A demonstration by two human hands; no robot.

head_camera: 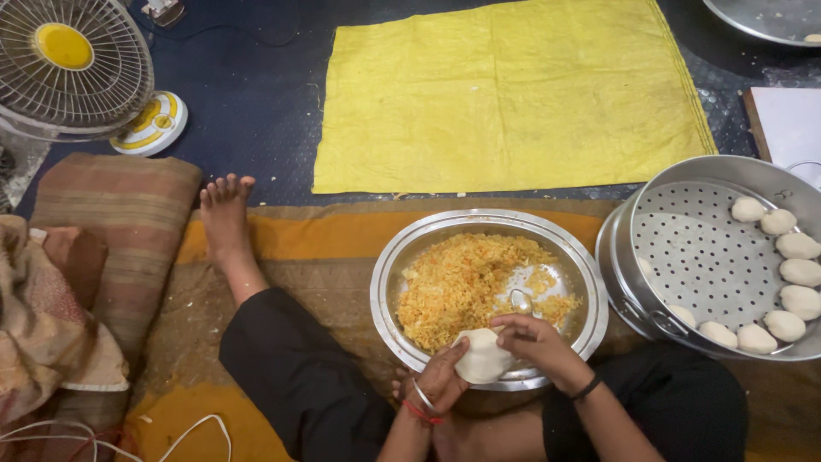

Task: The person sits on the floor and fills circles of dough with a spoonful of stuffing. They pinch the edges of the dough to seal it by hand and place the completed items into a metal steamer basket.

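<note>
A white dough wrapper (482, 357) rests cupped in my left hand (442, 377), held over the near rim of a steel bowl (389, 274). My right hand (532, 339) pinches the wrapper's upper edge. The bowl holds orange shredded filling (462, 284) and a metal spoon (520, 300). To the right stands a perforated steel steamer tray (693, 248) with several white shaped dumplings (799, 272) lined along its right and near edge.
A yellow cloth (505, 94) lies spread on the dark floor beyond the bowl. A table fan (73, 64) stands at the far left, above a striped cushion (111, 231). My bare foot (226, 218) stretches out left of the bowl. Another steel plate (770, 17) sits top right.
</note>
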